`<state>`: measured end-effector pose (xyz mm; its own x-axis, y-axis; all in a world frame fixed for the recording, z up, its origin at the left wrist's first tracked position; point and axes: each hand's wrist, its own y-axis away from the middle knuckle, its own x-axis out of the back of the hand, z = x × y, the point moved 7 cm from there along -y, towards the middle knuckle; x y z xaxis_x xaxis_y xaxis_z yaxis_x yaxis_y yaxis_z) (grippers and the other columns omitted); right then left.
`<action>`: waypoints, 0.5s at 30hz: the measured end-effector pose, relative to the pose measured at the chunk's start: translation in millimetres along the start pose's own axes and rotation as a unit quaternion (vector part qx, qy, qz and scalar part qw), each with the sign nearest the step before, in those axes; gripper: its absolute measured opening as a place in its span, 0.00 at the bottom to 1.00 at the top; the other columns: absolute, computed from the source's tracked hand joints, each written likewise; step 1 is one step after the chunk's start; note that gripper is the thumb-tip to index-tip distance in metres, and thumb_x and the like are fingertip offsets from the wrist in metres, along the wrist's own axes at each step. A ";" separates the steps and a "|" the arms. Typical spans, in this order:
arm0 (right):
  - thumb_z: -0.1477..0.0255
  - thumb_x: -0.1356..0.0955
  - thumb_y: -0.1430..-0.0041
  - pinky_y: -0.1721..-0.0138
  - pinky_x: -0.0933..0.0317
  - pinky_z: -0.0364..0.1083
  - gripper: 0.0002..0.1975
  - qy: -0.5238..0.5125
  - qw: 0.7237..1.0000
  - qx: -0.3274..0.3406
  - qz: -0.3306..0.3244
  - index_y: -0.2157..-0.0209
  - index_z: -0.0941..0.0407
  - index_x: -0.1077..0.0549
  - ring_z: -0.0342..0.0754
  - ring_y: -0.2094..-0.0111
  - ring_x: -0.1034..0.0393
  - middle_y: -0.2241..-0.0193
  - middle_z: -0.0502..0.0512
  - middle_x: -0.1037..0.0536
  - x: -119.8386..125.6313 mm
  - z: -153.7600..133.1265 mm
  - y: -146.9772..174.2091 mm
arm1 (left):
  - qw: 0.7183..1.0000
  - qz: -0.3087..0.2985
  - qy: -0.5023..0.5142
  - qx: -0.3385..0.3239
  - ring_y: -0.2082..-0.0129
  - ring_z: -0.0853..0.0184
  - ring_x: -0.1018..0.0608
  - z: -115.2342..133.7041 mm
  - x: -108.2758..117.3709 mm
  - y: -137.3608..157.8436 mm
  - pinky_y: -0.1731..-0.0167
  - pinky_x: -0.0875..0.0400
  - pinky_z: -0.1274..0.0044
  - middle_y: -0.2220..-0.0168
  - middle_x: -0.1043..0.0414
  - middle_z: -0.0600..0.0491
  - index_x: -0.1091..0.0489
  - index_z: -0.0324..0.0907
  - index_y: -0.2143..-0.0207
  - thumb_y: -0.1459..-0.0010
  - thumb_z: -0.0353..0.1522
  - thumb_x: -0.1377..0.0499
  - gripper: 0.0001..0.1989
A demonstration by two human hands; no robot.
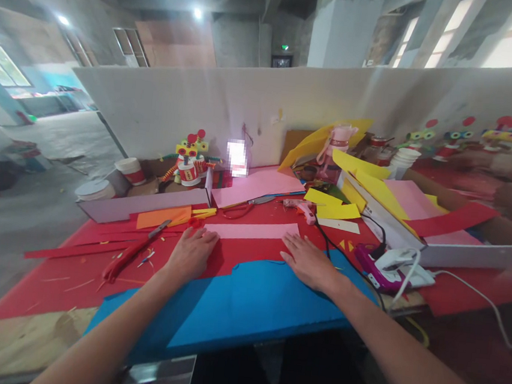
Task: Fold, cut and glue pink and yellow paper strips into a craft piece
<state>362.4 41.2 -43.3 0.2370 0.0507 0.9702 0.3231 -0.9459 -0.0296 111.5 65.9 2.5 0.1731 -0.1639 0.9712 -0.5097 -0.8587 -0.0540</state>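
A long pink paper strip (252,231) lies crosswise on the red table surface in front of me. My left hand (191,252) rests palm down at its left end, with the fingers stretched out. At the right end, my right hand (310,262) lies flat with its fingers spread and the tips on or beside the strip. Neither hand is closed around anything. Nearer to me, a blue sheet (245,305) covers the table's front edge. Red-handled scissors (127,255) lie left of my left hand, by an orange paper piece (163,216).
Beyond the strip are a large pink sheet (261,186), another pair of scissors (240,207) and a pink glue gun (302,208). A box of coloured paper (458,257) and a purple power strip (377,275) with cables stand right. Paper-cup figures (190,170) stand at left.
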 end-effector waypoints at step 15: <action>0.62 0.48 0.32 0.35 0.53 0.58 0.28 0.053 0.998 -0.004 0.047 0.37 0.61 0.38 0.54 0.35 0.46 0.37 0.62 0.39 -4.1 8.9 5.0 | 0.989 0.032 0.081 -0.121 0.40 0.53 0.36 140.1 11.2 -64.9 0.42 0.43 0.56 0.43 0.33 0.41 0.35 0.38 0.44 0.39 0.29 0.51 0.22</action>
<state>371.2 39.1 -49.6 0.1674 -0.0712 0.9833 0.2973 -0.9473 -0.1192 264.6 51.8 -15.6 0.0067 -0.1172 0.9931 -0.7059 -0.7040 -0.0783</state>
